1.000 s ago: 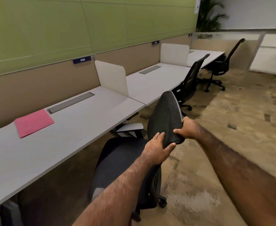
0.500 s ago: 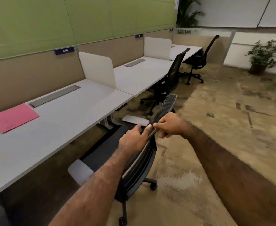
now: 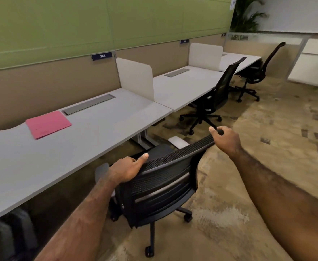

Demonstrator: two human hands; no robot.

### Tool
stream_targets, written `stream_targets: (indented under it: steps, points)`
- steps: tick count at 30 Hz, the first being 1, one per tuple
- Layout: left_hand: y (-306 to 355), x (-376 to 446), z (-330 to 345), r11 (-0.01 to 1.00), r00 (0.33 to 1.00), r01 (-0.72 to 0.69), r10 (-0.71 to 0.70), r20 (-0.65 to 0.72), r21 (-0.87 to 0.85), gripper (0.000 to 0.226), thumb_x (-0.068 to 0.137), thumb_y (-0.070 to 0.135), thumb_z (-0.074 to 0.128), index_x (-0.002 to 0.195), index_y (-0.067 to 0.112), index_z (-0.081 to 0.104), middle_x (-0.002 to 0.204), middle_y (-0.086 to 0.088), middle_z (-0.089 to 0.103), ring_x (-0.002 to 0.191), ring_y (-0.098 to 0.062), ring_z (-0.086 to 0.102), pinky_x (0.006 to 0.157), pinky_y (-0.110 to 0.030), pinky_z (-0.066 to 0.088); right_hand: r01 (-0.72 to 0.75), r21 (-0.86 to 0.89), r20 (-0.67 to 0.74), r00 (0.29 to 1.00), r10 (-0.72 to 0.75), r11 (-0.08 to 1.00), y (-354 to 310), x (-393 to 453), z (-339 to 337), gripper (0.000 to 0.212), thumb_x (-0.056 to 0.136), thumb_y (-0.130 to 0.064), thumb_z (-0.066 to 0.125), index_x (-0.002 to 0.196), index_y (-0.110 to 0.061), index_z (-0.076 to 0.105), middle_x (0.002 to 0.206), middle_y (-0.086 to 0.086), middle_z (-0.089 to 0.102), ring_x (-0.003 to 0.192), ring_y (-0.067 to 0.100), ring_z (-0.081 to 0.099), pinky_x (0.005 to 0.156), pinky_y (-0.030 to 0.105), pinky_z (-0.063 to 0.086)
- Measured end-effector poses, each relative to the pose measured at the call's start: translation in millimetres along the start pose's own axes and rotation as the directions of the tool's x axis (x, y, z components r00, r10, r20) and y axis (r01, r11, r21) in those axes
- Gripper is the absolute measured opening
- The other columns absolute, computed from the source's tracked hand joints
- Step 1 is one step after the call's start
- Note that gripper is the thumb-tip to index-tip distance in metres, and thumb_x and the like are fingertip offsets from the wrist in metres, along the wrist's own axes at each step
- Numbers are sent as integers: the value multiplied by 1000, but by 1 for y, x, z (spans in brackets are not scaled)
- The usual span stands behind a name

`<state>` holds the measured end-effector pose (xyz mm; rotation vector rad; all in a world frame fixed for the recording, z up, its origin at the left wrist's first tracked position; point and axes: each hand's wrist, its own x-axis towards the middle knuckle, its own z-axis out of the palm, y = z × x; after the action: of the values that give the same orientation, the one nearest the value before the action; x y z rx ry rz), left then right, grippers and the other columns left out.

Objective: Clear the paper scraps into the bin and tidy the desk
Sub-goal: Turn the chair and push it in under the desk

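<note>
your left hand (image 3: 125, 171) grips the near end of the top edge of the black mesh office chair (image 3: 162, 187), thumb laid along the rim and fingers wrapped over the back of it. your right hand (image 3: 225, 138) pinches the far end of the same edge at about 1 o'clock, thumb on top and fingers curled under. both hands are closed on the chair, one at each corner of the backrest.

the chair stands on its castors just beside the long white desk (image 3: 90, 147), its seat turned toward the desk edge and its pale armrests showing past the backrest. the desk runs from 8 o'clock up toward 1 o'clock. on it, at about 10 o'clock and well apart from your hands, a pink folder (image 3: 48, 124) lies flat, next to a grey cable flap (image 3: 88, 107) set in the top. you can't make out any paper scraps or a bin from here.

two more black chairs (image 3: 212, 98) stand at the next desks around 1 o'clock.
</note>
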<state>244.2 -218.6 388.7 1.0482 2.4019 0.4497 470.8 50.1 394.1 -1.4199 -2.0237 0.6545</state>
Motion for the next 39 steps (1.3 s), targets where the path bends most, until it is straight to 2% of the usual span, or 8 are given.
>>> stream_targets:
  steps: [5, 10, 13, 16, 19, 33, 36, 39]
  points:
    - [-34, -2, -5, 988, 987, 57, -77, -138, -146, 80, 83, 79, 25, 75, 13, 68, 88, -11, 73, 79, -23, 67, 82, -39, 52, -154, 255, 37, 988, 150, 954, 2, 11, 2, 52, 90, -64, 44, 87, -15, 64, 90, 5, 65, 93, 28, 58, 77, 33, 41]
    - [-59, -5, -6, 949, 959, 120, -186, -212, -290, 73, 86, 75, 30, 81, 18, 77, 97, -3, 73, 86, -18, 65, 77, -31, 49, -331, 481, 371, 916, 154, 812, 7, 20, 12, 69, 90, -71, 34, 108, -11, 65, 118, 13, 68, 116, 23, 54, 112, 45, 32]
    - [-67, -9, -10, 922, 953, 121, -212, -218, -367, 68, 87, 73, 32, 71, 23, 76, 93, -2, 73, 82, -15, 66, 73, -30, 48, -379, 557, 488, 869, 77, 739, 0, 23, 17, 73, 86, -78, 29, 111, -18, 62, 131, 12, 61, 121, 21, 54, 111, 44, 34]
    - [-76, -12, -18, 899, 944, 156, -257, -205, -409, 72, 87, 72, 29, 76, 21, 79, 98, -6, 73, 89, -21, 66, 94, -41, 46, -378, 571, 533, 846, 21, 729, -13, 25, 24, 81, 82, -82, 29, 123, -19, 61, 141, 10, 53, 131, 21, 46, 113, 44, 31]
    - [-88, -12, -23, 880, 920, 194, -317, -231, -434, 82, 86, 74, 26, 93, 11, 78, 109, -14, 70, 99, -27, 63, 100, -44, 42, -359, 515, 595, 803, -24, 778, -26, 23, 29, 90, 75, -88, 28, 127, -22, 60, 142, 7, 53, 134, 22, 44, 116, 49, 27]
    - [-119, -45, -30, 858, 851, 204, -394, -347, -472, 83, 77, 86, 21, 64, 27, 78, 93, -3, 71, 81, -13, 60, 80, -36, 38, -286, 502, 596, 798, -87, 816, -57, 3, 59, 95, 75, -87, 21, 133, -21, 57, 141, 4, 55, 128, 17, 49, 118, 48, 24]
    - [-117, -57, -24, 834, 828, 180, -414, -378, -521, 91, 72, 90, 14, 90, 28, 77, 112, -3, 70, 97, -17, 61, 90, -38, 38, -241, 483, 579, 809, -101, 842, -66, 6, 65, 100, 71, -89, 17, 139, -24, 50, 148, 6, 47, 137, 22, 41, 120, 50, 17]
    - [-120, -63, -21, 811, 796, 142, -435, -421, -568, 100, 70, 92, 7, 145, 33, 37, 153, -4, 37, 138, -29, 35, 112, -49, 22, -183, 485, 536, 835, -125, 855, -75, 8, 75, 100, 70, -89, 12, 147, -31, 37, 158, 5, 32, 145, 23, 27, 120, 52, 8]
